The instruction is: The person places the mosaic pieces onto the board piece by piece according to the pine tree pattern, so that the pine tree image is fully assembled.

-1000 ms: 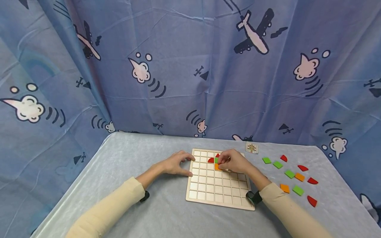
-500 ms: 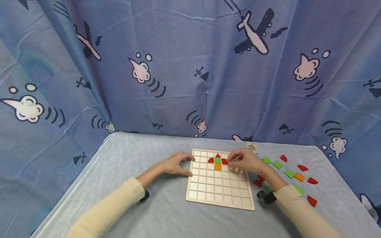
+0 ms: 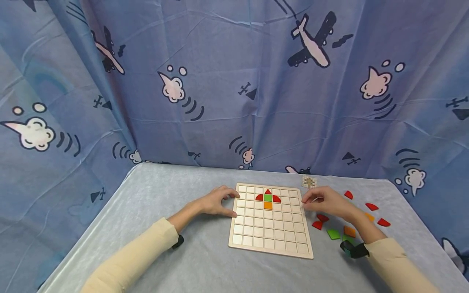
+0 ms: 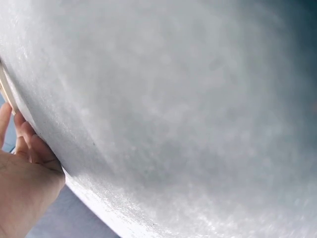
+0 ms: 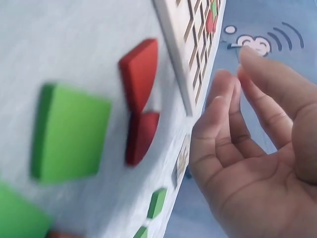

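My left hand (image 3: pixel 217 201) rests at the left edge of a wooden grid board (image 3: pixel 253 228), thumb and fingers spread along the rim. Near the board's top sit a red triangle (image 3: pixel 268 191), a green square (image 3: pixel 268 198) and an orange square (image 3: pixel 268 206) in a column. A red quarter-round tile (image 3: pixel 259 197) lies left of the green square, another red quarter-round tile (image 3: pixel 277 199) right of it. Just off the board's right edge is my right hand (image 3: pixel 325 201), fingers loosely bent and holding nothing; the right wrist view shows the bare palm (image 5: pixel 262 198).
Loose tiles lie right of the board: two red tiles (image 3: pixel 317 225) close together, a green square (image 3: pixel 334 234), an orange square (image 3: pixel 349 231) and several more, partly behind the right arm. A small pattern card (image 3: pixel 309 181) is at the back. A patterned curtain (image 3: pixel 220 81) hangs behind.
My right hand let go of a red quarter-round tile to the right of the green square, then moved right, off the board. The left hand has stayed still.
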Available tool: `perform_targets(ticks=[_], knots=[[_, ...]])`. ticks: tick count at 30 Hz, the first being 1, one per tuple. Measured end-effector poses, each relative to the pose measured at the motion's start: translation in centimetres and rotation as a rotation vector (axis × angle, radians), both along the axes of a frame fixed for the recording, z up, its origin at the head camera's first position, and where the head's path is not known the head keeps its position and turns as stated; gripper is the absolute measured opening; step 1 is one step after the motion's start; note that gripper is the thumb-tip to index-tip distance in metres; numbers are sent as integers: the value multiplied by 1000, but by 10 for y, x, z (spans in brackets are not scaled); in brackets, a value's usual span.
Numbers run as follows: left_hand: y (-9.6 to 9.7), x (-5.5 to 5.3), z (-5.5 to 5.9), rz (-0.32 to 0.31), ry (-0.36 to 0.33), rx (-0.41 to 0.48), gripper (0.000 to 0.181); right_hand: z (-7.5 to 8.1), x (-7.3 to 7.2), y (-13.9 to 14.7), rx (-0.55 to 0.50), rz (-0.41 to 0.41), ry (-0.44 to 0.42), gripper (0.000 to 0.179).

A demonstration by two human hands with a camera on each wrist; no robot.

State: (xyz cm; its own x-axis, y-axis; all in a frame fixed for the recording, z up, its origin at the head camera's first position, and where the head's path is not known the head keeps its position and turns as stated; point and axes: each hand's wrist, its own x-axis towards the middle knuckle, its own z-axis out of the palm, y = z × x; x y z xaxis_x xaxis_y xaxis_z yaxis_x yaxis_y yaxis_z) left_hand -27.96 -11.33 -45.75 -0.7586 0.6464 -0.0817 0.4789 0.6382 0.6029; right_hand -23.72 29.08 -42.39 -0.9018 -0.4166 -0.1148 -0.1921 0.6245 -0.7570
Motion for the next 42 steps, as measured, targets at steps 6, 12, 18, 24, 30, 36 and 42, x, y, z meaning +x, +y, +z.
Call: perform_targets(ticks=[6,12,18,24,30,36,42], knots=[[0,1,0,4,-3,-3,61,2,11,18,-3,0,-20,24],[1,1,1,2,-2,-2,61,0,25,36,-26,7,-89,29],[1,1,0,0,1,-6,62,-5,35,50,2,-16,-122,33],[1,2,1,1,-5,-2,61,-7,43,59,5,15,-134,39],[1,1,1,5,-14,-3,60,-10,46,62,32,67,-116,42],[0,0,-1,7,-15,3,60,-13,49,61,63,65,-101,41],[0,0,0,4,-14,3,60,-15,49,58,64,89,-89,36]])
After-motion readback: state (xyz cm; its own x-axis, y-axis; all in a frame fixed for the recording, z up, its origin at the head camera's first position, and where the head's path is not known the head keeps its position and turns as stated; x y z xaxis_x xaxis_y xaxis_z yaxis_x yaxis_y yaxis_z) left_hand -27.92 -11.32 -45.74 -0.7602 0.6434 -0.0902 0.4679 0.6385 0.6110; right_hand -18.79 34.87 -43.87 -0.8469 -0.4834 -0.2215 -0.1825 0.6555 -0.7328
